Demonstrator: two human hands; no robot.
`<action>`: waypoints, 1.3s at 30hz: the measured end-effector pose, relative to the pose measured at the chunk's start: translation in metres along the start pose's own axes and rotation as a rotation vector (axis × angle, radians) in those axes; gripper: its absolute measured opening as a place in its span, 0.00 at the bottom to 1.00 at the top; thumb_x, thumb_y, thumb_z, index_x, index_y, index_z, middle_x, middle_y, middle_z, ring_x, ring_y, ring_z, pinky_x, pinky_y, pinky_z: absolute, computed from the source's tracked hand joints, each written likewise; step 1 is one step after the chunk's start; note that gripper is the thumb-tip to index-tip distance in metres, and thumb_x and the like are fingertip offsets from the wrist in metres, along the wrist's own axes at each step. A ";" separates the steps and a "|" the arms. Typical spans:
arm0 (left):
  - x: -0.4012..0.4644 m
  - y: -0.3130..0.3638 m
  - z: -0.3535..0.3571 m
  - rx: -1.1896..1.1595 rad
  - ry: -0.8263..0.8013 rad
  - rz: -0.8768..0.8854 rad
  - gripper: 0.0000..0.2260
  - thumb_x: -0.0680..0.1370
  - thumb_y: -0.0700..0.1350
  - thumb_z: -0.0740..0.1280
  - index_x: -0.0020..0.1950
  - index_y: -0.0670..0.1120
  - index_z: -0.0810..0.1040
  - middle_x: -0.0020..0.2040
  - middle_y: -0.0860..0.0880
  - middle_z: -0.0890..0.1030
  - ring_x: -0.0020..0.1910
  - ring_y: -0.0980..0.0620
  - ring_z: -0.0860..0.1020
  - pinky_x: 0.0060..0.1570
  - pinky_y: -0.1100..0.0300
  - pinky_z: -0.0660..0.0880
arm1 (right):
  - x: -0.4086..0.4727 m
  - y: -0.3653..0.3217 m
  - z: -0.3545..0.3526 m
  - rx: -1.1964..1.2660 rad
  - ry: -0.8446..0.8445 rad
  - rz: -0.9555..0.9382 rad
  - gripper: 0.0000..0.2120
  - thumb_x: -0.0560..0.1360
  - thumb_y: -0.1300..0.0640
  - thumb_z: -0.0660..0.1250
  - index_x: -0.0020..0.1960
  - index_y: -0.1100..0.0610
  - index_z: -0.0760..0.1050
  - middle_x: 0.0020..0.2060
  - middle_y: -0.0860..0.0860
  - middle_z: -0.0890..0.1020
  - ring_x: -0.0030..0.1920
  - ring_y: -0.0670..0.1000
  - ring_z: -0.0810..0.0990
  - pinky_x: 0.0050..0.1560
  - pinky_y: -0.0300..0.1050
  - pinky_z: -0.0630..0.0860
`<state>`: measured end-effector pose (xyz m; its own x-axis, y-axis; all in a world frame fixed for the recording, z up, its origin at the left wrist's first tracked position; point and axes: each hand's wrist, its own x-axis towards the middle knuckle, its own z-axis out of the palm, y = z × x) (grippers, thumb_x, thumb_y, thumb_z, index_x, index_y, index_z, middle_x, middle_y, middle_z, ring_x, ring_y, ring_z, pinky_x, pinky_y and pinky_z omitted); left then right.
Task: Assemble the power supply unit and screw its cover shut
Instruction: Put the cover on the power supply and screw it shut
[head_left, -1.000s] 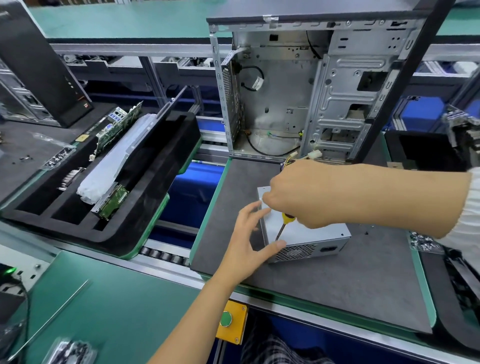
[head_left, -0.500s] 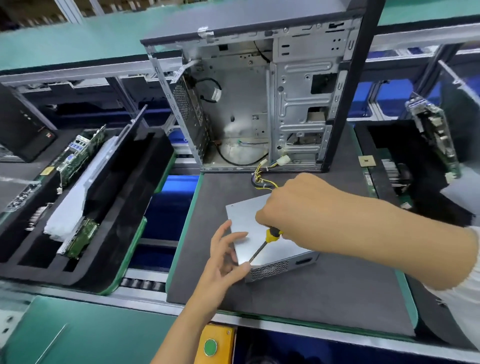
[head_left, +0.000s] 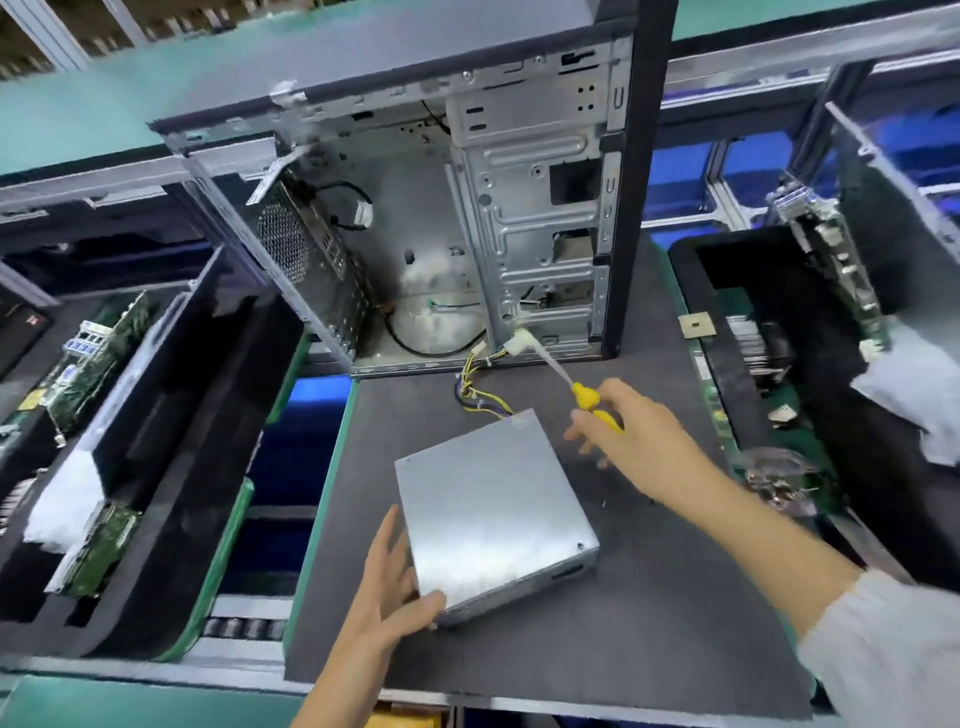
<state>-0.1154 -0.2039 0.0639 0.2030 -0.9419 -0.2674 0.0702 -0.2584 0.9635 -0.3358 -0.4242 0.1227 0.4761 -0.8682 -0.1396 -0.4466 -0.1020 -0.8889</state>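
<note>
The power supply unit (head_left: 493, 514) lies on the mat (head_left: 649, 623) before the computer case (head_left: 441, 223).

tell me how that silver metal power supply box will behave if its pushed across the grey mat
The silver metal power supply box looks rigid and probably heavy, so it should slide flat, not tip. Its yellow and black wire bundle is floppy and may drag. The left hand touches its near corner.

computer assembly line: open pc case (head_left: 467, 208), conveyor rollers (head_left: 244, 629).
</note>
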 end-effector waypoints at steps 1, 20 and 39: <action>0.001 0.001 -0.002 0.008 -0.012 -0.023 0.44 0.66 0.51 0.79 0.76 0.61 0.59 0.75 0.56 0.68 0.71 0.53 0.71 0.62 0.51 0.73 | -0.003 0.012 0.012 0.165 0.045 0.084 0.06 0.79 0.54 0.62 0.44 0.54 0.68 0.42 0.52 0.84 0.37 0.45 0.81 0.33 0.41 0.78; 0.011 0.018 -0.034 0.214 -0.284 -0.083 0.44 0.71 0.55 0.77 0.66 0.83 0.46 0.67 0.82 0.57 0.70 0.73 0.61 0.69 0.52 0.68 | -0.037 0.023 0.069 0.587 0.142 0.047 0.10 0.78 0.47 0.60 0.58 0.41 0.74 0.55 0.39 0.80 0.56 0.41 0.78 0.54 0.44 0.75; 0.017 0.000 -0.035 0.282 -0.179 -0.037 0.48 0.71 0.52 0.78 0.72 0.76 0.46 0.75 0.71 0.56 0.74 0.67 0.58 0.72 0.61 0.62 | -0.028 0.018 0.064 0.630 0.115 -0.041 0.11 0.79 0.48 0.62 0.59 0.39 0.74 0.57 0.42 0.80 0.59 0.44 0.78 0.54 0.44 0.76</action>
<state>-0.0780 -0.2123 0.0591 0.0285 -0.9469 -0.3202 -0.2042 -0.3191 0.9255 -0.3085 -0.3705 0.0823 0.3839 -0.9196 -0.0831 0.1179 0.1381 -0.9834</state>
